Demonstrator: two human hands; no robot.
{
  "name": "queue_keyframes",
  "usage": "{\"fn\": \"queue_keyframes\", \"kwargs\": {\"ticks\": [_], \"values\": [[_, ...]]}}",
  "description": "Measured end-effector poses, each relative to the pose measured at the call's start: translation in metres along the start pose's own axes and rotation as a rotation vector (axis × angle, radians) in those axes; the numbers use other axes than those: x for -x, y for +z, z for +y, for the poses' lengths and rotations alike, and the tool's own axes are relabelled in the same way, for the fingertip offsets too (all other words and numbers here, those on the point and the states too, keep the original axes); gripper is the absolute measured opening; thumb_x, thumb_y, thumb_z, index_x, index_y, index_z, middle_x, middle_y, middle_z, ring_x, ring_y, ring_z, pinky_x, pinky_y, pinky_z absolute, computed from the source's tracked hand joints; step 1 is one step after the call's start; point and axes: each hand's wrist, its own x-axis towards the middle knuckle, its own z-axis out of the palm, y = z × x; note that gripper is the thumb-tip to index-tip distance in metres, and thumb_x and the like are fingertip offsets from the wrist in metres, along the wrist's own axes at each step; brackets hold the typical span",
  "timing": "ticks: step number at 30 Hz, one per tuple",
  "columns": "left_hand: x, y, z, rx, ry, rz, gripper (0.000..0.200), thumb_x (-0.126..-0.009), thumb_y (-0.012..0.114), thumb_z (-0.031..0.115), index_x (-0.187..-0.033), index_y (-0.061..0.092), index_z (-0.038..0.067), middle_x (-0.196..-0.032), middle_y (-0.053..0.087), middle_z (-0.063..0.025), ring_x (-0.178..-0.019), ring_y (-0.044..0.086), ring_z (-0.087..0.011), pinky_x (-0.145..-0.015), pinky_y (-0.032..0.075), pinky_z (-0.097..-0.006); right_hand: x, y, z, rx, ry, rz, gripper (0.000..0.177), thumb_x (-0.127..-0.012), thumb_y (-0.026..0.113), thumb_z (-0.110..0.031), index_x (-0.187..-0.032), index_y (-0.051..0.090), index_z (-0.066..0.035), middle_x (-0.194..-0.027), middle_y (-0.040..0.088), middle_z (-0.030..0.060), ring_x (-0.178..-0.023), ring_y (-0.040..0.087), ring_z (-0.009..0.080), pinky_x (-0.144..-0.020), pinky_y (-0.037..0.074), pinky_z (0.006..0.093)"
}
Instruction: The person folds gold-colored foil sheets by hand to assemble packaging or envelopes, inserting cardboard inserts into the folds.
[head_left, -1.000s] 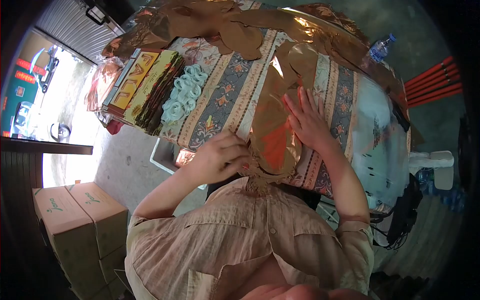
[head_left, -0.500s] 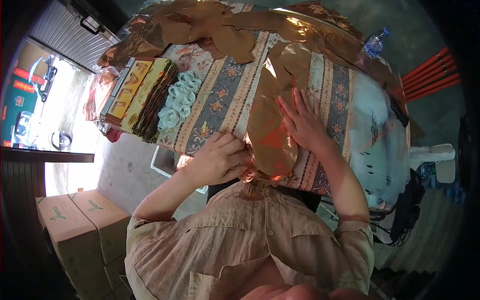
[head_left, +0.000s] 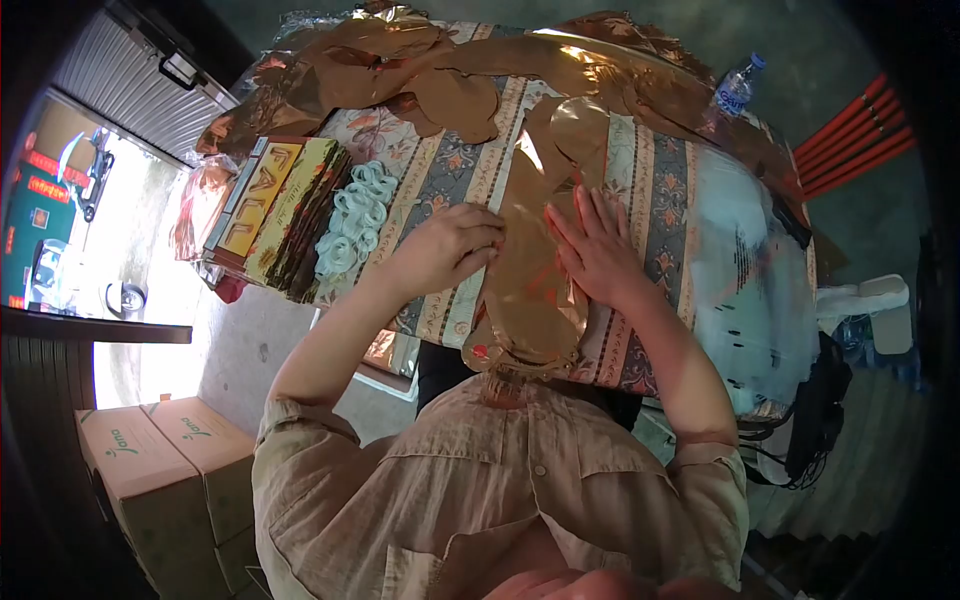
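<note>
A flat, copper-coloured foil balloon (head_left: pixel 530 295) lies lengthwise in front of me, its near end at the table edge by my shirt. My left hand (head_left: pixel 447 248) is at its left edge, fingers bent and thumb drawn in, pinching the foil there. Flat on the right side of the foil rests my right hand (head_left: pixel 603 255), fingers stretched out and slightly apart. Beneath is a patterned tablecloth (head_left: pixel 440 215) with floral stripes.
More copper foil pieces (head_left: pixel 455 100) spread across the far side. On the left are a stack of "FALL" packs (head_left: pixel 275 210) and pale ribbon rolls (head_left: pixel 352 220). Clear plastic bags (head_left: pixel 745 280) lie on the right, a water bottle (head_left: pixel 737 88) behind them. Cartons (head_left: pixel 165 450) stand lower left.
My left hand has moved away from my body, up the left edge of the foil, uncovering its near end. My right hand stays flat in about the same place.
</note>
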Motion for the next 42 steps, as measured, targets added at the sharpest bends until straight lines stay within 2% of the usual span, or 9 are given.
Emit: {"fn": "queue_keyframes", "kwargs": {"ticks": [2, 4, 13, 19, 23, 26, 28, 34, 42], "values": [[-0.001, 0.002, -0.004, 0.010, 0.001, -0.034, 0.027, -0.079, 0.067, 0.009, -0.104, 0.063, 0.001, -0.111, 0.060, -0.0135, -0.107, 0.055, -0.0320, -0.094, 0.043, -0.0406, 0.000, 0.001, 0.000, -0.001, 0.001, -0.003, 0.052, -0.097, 0.039, -0.035, -0.148, 0.030, -0.025, -0.153, 0.021, 0.0192, -0.141, 0.021, 0.0367, -0.114, 0.011, 0.0525], [-0.003, -0.001, -0.001, -0.025, -0.024, -0.061, 0.025, -0.078, 0.069, 0.018, -0.100, 0.064, 0.005, -0.109, 0.060, -0.0077, -0.109, 0.054, -0.0273, -0.093, 0.043, -0.0406, 0.000, 0.002, 0.000, 0.009, -0.005, 0.010, 0.052, -0.097, 0.039, -0.034, -0.148, 0.030, -0.025, -0.153, 0.021, 0.0191, -0.141, 0.020, 0.0365, -0.114, 0.011, 0.0522], [-0.002, -0.001, -0.003, -0.093, -0.017, -0.101, 0.034, -0.076, 0.072, 0.024, -0.104, 0.063, 0.007, -0.115, 0.057, -0.0071, -0.113, 0.052, -0.0273, -0.095, 0.042, -0.0404, 0.000, -0.001, 0.002, -0.019, 0.000, -0.040, 0.054, -0.097, 0.040, -0.037, -0.149, 0.027, -0.026, -0.154, 0.018, 0.0183, -0.143, 0.016, 0.0351, -0.115, 0.007, 0.0515], [-0.007, -0.008, 0.002, -0.071, -0.015, -0.169, 0.036, -0.076, 0.073, 0.019, -0.107, 0.062, 0.005, -0.116, 0.056, -0.0108, -0.114, 0.051, -0.0304, -0.096, 0.041, -0.0415, 0.000, -0.005, -0.002, -0.121, 0.043, -0.041, 0.061, -0.095, 0.044, -0.044, -0.150, 0.024, -0.027, -0.155, 0.015, 0.0176, -0.144, 0.013, 0.0345, -0.116, 0.005, 0.0512], [-0.011, -0.006, -0.006, -0.011, 0.005, -0.141, 0.034, -0.076, 0.072, 0.017, -0.105, 0.062, 0.004, -0.114, 0.057, -0.0120, -0.110, 0.053, -0.0311, -0.094, 0.042, -0.0410, -0.001, -0.008, -0.002, -0.045, 0.030, -0.095, 0.062, -0.094, 0.045, -0.045, -0.150, 0.024, -0.028, -0.156, 0.013, 0.0173, -0.144, 0.012, 0.0350, -0.115, 0.005, 0.0521], [-0.020, 0.000, -0.028, 0.193, -0.023, -0.089, 0.031, -0.076, 0.071, 0.014, -0.104, 0.062, 0.002, -0.111, 0.059, -0.0132, -0.106, 0.055, -0.0317, -0.092, 0.044, -0.0401, 0.000, -0.008, -0.003, -0.046, 0.023, -0.103, 0.062, -0.094, 0.044, -0.046, -0.149, 0.025, -0.029, -0.156, 0.011, 0.0173, -0.144, 0.011, 0.0355, -0.115, 0.004, 0.0530], [-0.037, 0.004, -0.036, 0.077, -0.033, 0.038, 0.028, -0.078, 0.068, 0.013, -0.104, 0.063, 0.001, -0.109, 0.060, -0.0136, -0.102, 0.057, -0.0323, -0.089, 0.046, -0.0403, -0.001, -0.004, -0.002, -0.029, 0.027, -0.101, 0.061, -0.094, 0.044, -0.046, -0.149, 0.025, -0.028, -0.156, 0.011, 0.0178, -0.144, 0.011, 0.0355, -0.115, 0.004, 0.0533], [-0.077, 0.019, -0.063, -0.246, -0.126, 0.093, 0.032, -0.083, 0.061, 0.018, -0.112, 0.061, 0.004, -0.116, 0.058, -0.0119, -0.108, 0.053, -0.0317, -0.092, 0.043, -0.0422, -0.001, -0.010, -0.004, -0.061, 0.038, -0.130, 0.061, -0.094, 0.042, -0.046, -0.149, 0.026, -0.027, -0.156, 0.011, 0.0182, -0.144, 0.011, 0.0353, -0.115, 0.003, 0.0528], [-0.088, 0.023, -0.063, -0.432, -0.100, 0.055, 0.035, -0.084, 0.058, 0.023, -0.115, 0.058, 0.006, -0.114, 0.057, -0.0096, -0.108, 0.051, -0.0290, -0.090, 0.041, -0.0399, -0.002, -0.010, -0.004, -0.045, 0.031, -0.121, 0.062, -0.094, 0.042, -0.047, -0.150, 0.025, -0.026, -0.156, 0.011, 0.0197, -0.144, 0.009, 0.0346, -0.115, 0.002, 0.0530]]}}
